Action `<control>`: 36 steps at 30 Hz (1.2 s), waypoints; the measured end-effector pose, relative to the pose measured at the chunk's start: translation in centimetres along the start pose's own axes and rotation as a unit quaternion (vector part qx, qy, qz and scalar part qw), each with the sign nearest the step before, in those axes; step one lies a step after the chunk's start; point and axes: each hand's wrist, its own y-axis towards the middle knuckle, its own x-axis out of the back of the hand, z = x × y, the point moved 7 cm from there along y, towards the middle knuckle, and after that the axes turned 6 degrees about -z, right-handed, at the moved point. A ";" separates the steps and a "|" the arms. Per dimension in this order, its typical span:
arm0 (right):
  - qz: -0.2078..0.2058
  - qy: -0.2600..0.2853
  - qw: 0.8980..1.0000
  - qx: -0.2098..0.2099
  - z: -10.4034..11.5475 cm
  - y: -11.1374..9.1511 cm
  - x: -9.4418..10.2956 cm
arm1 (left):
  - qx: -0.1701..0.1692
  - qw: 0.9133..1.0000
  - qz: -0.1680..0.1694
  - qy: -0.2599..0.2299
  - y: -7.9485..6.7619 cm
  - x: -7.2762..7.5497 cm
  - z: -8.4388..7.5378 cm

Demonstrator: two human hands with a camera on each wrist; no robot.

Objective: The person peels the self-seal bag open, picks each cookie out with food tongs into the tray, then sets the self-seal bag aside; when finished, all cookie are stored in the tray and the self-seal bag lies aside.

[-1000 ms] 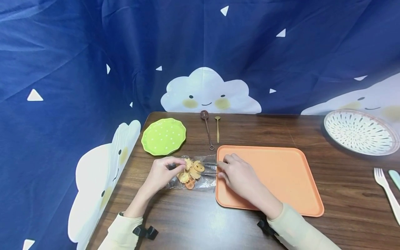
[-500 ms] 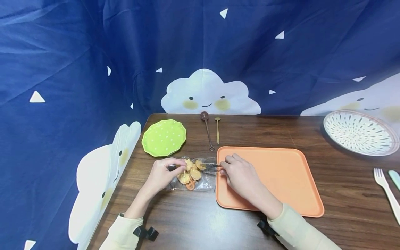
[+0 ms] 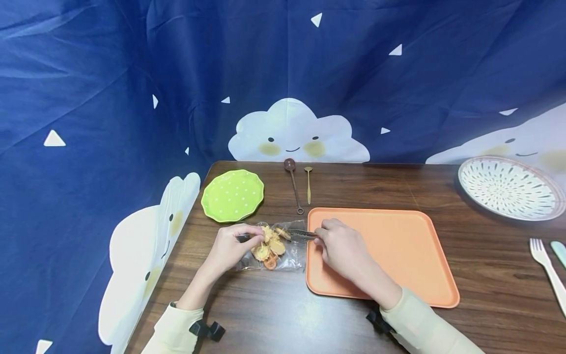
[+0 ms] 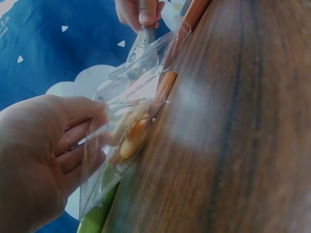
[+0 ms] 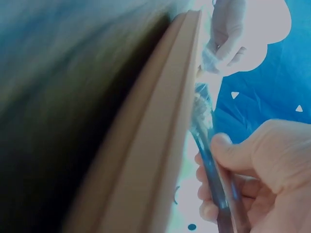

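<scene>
A clear plastic bag [image 3: 294, 259] lies on the table with several cookies [image 3: 276, 247] inside. My left hand [image 3: 231, 247] pinches the bag's upper film between thumb and fingertips at its left side, and the left wrist view shows that film [image 4: 95, 160] lifted. My right hand [image 3: 345, 248] grips a pair of metal tongs [image 3: 304, 234] over the left rim of the orange tray [image 3: 398, 246]. The tongs' arms are pressed close together, and their head [image 4: 141, 53] reaches into the bag's mouth. At its tip, one cookie [image 3: 283, 233] stands tilted on edge.
Behind the bag sits a green dotted plate [image 3: 233, 195]. A brown spoon [image 3: 294, 187] and a small gold spoon [image 3: 308, 186] lie near the back edge. Farther right are a patterned plate [image 3: 510, 188], a white fork [image 3: 548, 270] and a pale green handle [image 3: 559, 251].
The tongs' arms were apart around a cookie and have come together. That cookie has tipped up on edge. My right hand has shifted slightly right; my left hand stays in place.
</scene>
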 end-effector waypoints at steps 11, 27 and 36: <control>0.088 0.063 0.993 -0.049 -3.3 0.5 1.6 | 0.003 1.000 0.004 0.000 0.0 0.1 -0.2; 0.232 0.076 0.956 -0.162 -13.8 -0.7 5.5 | 0.004 1.000 0.001 0.002 0.0 -0.1 0.0; 0.283 0.090 0.938 -0.181 -16.6 -1.9 5.4 | 0.006 1.000 0.000 -0.002 0.0 -0.1 0.2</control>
